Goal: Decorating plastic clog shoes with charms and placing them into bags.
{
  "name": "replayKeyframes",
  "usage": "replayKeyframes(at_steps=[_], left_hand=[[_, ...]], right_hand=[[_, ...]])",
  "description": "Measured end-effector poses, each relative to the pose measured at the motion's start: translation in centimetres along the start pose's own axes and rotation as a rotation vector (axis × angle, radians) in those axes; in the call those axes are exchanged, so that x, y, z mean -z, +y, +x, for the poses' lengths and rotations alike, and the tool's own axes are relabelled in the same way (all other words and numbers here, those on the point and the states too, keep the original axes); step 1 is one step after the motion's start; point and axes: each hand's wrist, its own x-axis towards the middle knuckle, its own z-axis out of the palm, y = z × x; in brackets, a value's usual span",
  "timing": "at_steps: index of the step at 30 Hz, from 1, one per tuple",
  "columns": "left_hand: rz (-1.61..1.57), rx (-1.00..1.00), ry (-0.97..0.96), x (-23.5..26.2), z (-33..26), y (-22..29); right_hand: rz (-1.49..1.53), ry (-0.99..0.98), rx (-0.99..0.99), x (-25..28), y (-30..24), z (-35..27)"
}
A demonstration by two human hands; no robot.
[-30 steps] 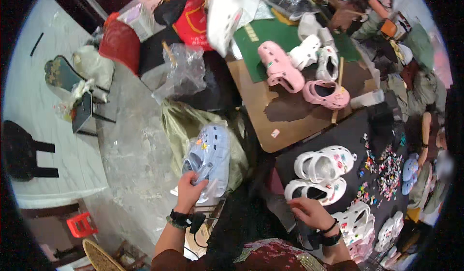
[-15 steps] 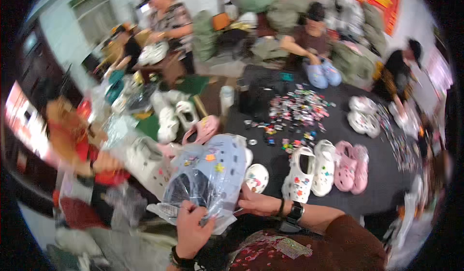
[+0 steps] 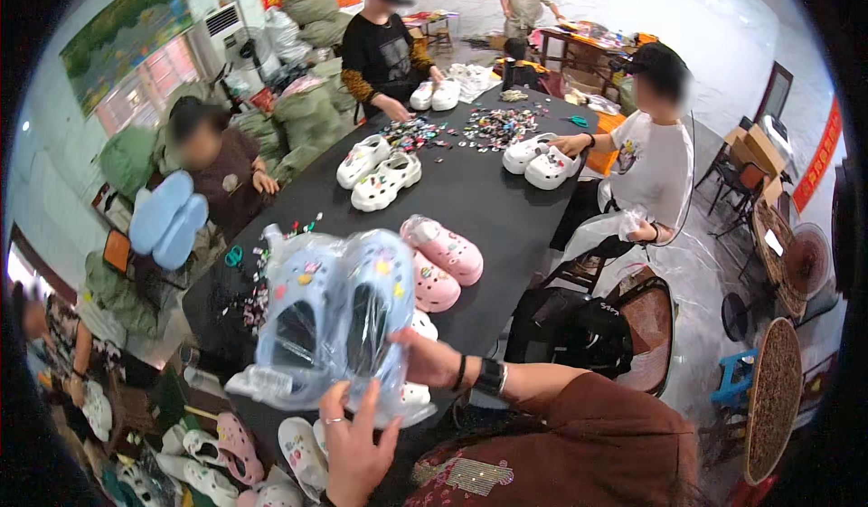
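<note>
A pair of light-blue clogs [image 3: 336,303] with small charms sits in a clear plastic bag, tilted up in front of me above the near part of the dark table. My right hand [image 3: 423,360] grips the bagged pair at its right side, thumb over the plastic. Close to the bag's lower edge is my left hand [image 3: 359,439], fingers spread and a ring on one of them; whether the fingertips touch the plastic I cannot tell. Pink clogs [image 3: 443,258] stand just beyond the bag, and white clogs [image 3: 421,326] are partly hidden behind it.
On the black table [image 3: 488,201] are white clogs [image 3: 380,174] and piles of small charms [image 3: 506,129]. Co-workers sit around it; one at the right touches white clogs [image 3: 545,159]. More clogs [image 3: 237,444] lie at lower left. A chair with a black bag [image 3: 579,335] is right.
My view has swung to the right. The bagged blue clogs are lifted and turned more upright; my left hand's fingers have gone from pinching the bag edge to spread apart.
</note>
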Motion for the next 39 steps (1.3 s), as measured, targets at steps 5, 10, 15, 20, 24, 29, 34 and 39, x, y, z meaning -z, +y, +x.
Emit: replayKeyframes(at_steps=[5, 10, 15, 20, 24, 29, 34, 39], left_hand=[[-0.117, -0.085, 0.006, -2.2, 4.5, -0.2], [-0.054, 0.115, 0.068, -4.7, 3.2, -4.5], [0.098, 0.418, 0.099, -4.4, 0.0, -6.5], [0.118, 0.757, 0.2, -6.7, -7.4, -9.7], [0.096, 1.035, 0.3, -6.8, -12.9, -8.5], [0.29, 1.258, 0.504, -5.9, -19.7, -8.9], [0.648, 1.507, 0.704, -5.2, -33.5, -10.3], [0.578, 1.691, 0.794, -1.7, -36.9, -17.9]], right_hand=[[-0.059, 0.319, 0.308, 5.9, -11.5, -0.9], [-0.085, 0.256, 0.49, 10.6, -24.7, -1.3], [-0.307, 0.357, 0.526, 14.4, -35.0, 2.8], [-0.705, 0.98, 0.466, 29.5, -44.5, 5.3], [-0.859, 1.175, 0.316, 36.8, -41.1, 6.2], [-0.73, 0.827, -0.25, 44.1, -45.1, 6.4], [-0.897, 0.698, -0.17, 38.1, -61.4, -2.5], [-0.909, 0.661, 0.03, 38.2, -52.8, -1.2]])
